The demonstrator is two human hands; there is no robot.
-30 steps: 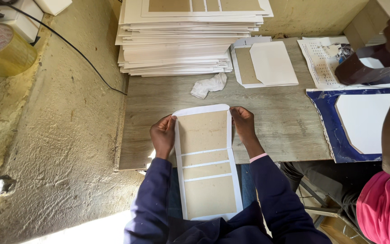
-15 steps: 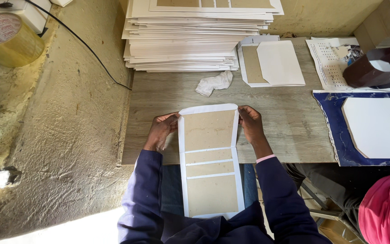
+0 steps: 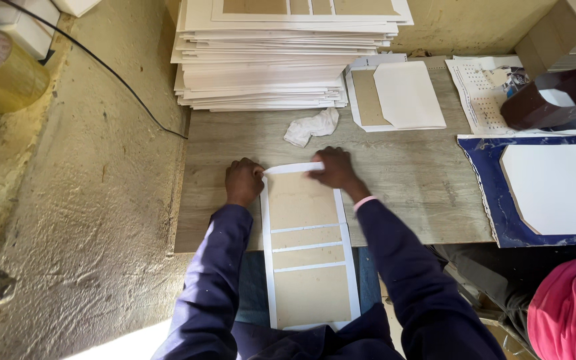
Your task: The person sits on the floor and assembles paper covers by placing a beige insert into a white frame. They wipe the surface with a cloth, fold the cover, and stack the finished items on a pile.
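A long white sheet with brown cardboard panels glued on it (image 3: 308, 247) lies on the wooden table (image 3: 401, 173) and hangs over its near edge onto my lap. My left hand (image 3: 243, 181) presses the sheet's far left corner. My right hand (image 3: 331, 167) pinches the white flap at the far edge, which is folded up over the top panel. Both sleeves are dark blue.
A tall stack of similar white sheets (image 3: 281, 60) stands at the back. A crumpled white cloth (image 3: 311, 127) lies just beyond my hands. A half-covered board (image 3: 395, 97) sits right of the stack. Another person in pink (image 3: 568, 307) works at the right over a blue sheet (image 3: 501, 193).
My hands moved from the sheet's sides to its far edge. The white top flap is now lifted and folding over the top panel.
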